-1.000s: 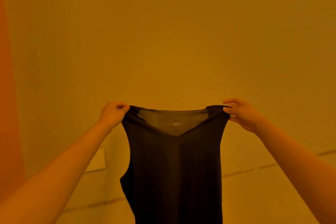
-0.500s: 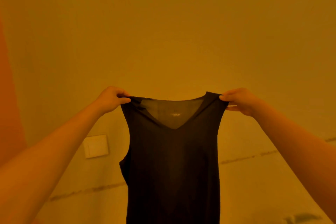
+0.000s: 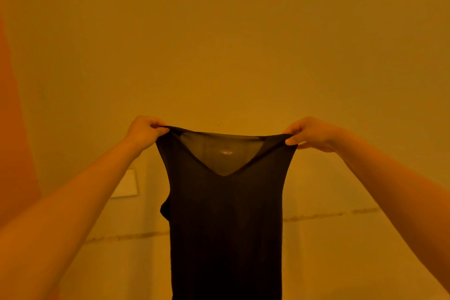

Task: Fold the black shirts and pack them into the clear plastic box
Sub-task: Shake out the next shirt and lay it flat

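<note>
A black V-neck shirt (image 3: pixel 226 226) hangs straight down in front of me, held up by its two shoulders. My left hand (image 3: pixel 145 130) pinches the left shoulder, and my right hand (image 3: pixel 310 133) pinches the right shoulder. The neckline is stretched taut between them, and a small label shows inside the back of the neck. The shirt's lower part runs out of the bottom of the frame. The clear plastic box is not in view.
A plain wall lit in orange fills the view behind the shirt. A light switch plate (image 3: pixel 126 184) sits on the wall behind my left forearm. A dark seam line (image 3: pixel 328 214) crosses the wall low down.
Both hands have spread a little further apart, pulling the neckline tighter. The view has shifted slightly, and the shirt stays hanging between the hands.
</note>
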Demonstrator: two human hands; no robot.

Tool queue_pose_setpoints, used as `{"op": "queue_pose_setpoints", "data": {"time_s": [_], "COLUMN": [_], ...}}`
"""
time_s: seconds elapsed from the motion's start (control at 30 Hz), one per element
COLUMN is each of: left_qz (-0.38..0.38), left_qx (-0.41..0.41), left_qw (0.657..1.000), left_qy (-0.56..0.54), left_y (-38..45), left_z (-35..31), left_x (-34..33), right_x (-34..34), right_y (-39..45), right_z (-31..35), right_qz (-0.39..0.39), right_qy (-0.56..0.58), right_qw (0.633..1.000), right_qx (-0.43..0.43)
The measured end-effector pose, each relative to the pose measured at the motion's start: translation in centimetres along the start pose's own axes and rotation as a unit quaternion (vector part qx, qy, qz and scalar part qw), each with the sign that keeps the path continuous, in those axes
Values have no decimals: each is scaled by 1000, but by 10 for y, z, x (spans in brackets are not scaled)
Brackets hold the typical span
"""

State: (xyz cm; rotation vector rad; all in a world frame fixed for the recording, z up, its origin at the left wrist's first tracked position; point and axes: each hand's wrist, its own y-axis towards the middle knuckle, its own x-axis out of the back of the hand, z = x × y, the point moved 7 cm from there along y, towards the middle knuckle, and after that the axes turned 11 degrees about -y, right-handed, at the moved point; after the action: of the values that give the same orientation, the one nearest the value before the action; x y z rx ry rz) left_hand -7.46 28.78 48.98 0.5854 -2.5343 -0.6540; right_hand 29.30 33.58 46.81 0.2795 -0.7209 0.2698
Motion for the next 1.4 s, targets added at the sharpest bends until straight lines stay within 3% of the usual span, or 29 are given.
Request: {"op": "queue_pose_setpoints", "data": {"time_s": [0.17,0.37,0.63,0.87,1.17,1.4], "left_qz": [37,64,81,68,-36,-11], "left_qx": [40,67,42,44,-6,-18], "left_qw": [998,996,996,996,999,999], "left_qy": [-25,-5,-22,-47,-3,-27], "left_y": [-9,-27,-44,-53,-72,-95], "left_z": [-3,-7,-34,-48,-64,-74], "left_x": [-17,-23,-38,-28,-2,13], "right_x": [6,25,41,57,56,44], "right_y": [10,19,0,-28,-71,-101], "right_z": [-14,-27,-12,5,25,41], "right_qz": [34,34,41,-89,-96,-123], "right_qy": [27,167,27,-73,4,-45], "right_qw": [999,985,998,993,995,991], "right_qx": [20,42,43,38,37,2]}}
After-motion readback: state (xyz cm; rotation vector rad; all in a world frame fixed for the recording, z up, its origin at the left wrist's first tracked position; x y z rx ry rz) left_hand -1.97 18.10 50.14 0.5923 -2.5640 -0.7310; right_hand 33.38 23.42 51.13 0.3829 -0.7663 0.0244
